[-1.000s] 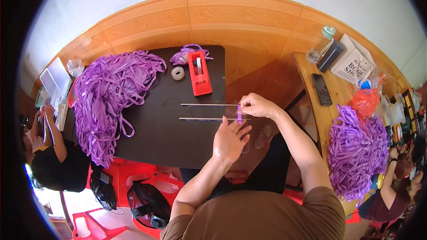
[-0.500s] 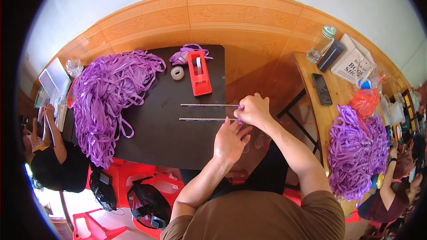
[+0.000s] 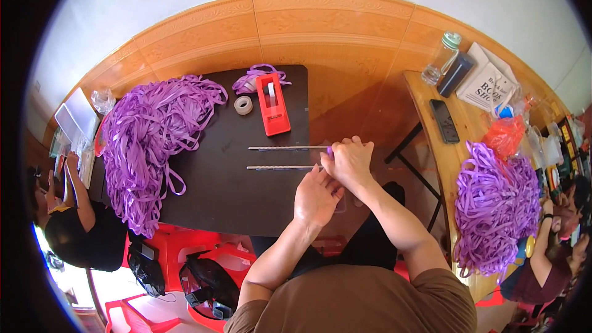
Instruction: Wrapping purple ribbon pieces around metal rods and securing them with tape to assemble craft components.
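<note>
Two thin metal rods, a far rod (image 3: 287, 148) and a near rod (image 3: 280, 168), lie parallel across the right part of the dark table (image 3: 228, 200). Their right ends reach past the edge to my hands. My right hand (image 3: 353, 161) is closed over the far rod's end, with a bit of purple ribbon (image 3: 330, 151) showing at its fingers; most of the ribbon there is hidden. Just below, my left hand (image 3: 316, 198) is turned palm up, fingers outstretched. Its fingertips are at the near rod's end, close against my right hand.
A purple ribbon heap (image 3: 148, 135) covers the table's left side. Behind the rods stand a red tape dispenser (image 3: 275, 117) and a tape roll (image 3: 243, 105). At right, a wooden table (image 3: 431, 95) bears another ribbon heap (image 3: 496, 216), a phone (image 3: 444, 121) and bottles. People sit at both sides.
My right hand has turned and come down toward my left hand, and the purple at its lower side is now covered. The rods stay in place; the whole view has shifted slightly.
</note>
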Motion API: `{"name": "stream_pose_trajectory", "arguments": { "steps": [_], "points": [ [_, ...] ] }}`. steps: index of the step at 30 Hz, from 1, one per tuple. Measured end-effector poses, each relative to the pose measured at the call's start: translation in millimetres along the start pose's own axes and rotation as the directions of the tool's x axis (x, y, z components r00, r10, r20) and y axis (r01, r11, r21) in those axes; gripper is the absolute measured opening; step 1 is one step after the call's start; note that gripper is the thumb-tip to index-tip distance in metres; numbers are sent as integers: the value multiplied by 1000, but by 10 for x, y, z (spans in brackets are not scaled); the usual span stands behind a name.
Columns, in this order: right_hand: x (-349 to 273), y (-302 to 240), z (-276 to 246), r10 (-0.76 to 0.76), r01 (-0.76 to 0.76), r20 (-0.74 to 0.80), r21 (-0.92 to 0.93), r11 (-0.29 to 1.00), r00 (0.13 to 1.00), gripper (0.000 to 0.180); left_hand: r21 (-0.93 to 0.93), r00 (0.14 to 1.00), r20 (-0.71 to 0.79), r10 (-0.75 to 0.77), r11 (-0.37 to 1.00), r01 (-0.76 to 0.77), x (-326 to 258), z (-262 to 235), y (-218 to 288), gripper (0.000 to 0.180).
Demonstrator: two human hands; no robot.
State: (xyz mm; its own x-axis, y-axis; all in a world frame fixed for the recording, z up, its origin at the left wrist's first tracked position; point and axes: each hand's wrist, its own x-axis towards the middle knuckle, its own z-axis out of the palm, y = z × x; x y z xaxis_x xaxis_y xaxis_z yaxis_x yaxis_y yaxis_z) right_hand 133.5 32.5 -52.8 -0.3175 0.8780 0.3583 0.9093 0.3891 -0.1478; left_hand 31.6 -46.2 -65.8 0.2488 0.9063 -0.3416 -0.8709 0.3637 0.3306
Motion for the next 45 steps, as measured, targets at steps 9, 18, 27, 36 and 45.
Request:
{"name": "stream_pose_trajectory", "arguments": {
  "steps": [9,18,27,36,45],
  "points": [
    [-61,-47,93,108,-107,-61,13,994,992,29,1,1000,-22,0,1000,0,10,-2,-7,45],
    [-72,225,121,191,-328,274,648,688,943,34,-2,1000,-18,9,1000,-9,5,-52,-4,47],
    [-213,606,443,32,-471,476,877,-95,879,11,17,1000,-28,13,1000,-13,-28,16,19,47],
    [-135,475,634,-202,-626,593,731,-271,780,7,31,1000,-13,10,999,-9,-22,1,7,53],
    [-107,454,981,-355,-586,466,646,-489,810,14,9,1000,-15,15,1000,-15,-21,-1,-4,52]
  ]
}}
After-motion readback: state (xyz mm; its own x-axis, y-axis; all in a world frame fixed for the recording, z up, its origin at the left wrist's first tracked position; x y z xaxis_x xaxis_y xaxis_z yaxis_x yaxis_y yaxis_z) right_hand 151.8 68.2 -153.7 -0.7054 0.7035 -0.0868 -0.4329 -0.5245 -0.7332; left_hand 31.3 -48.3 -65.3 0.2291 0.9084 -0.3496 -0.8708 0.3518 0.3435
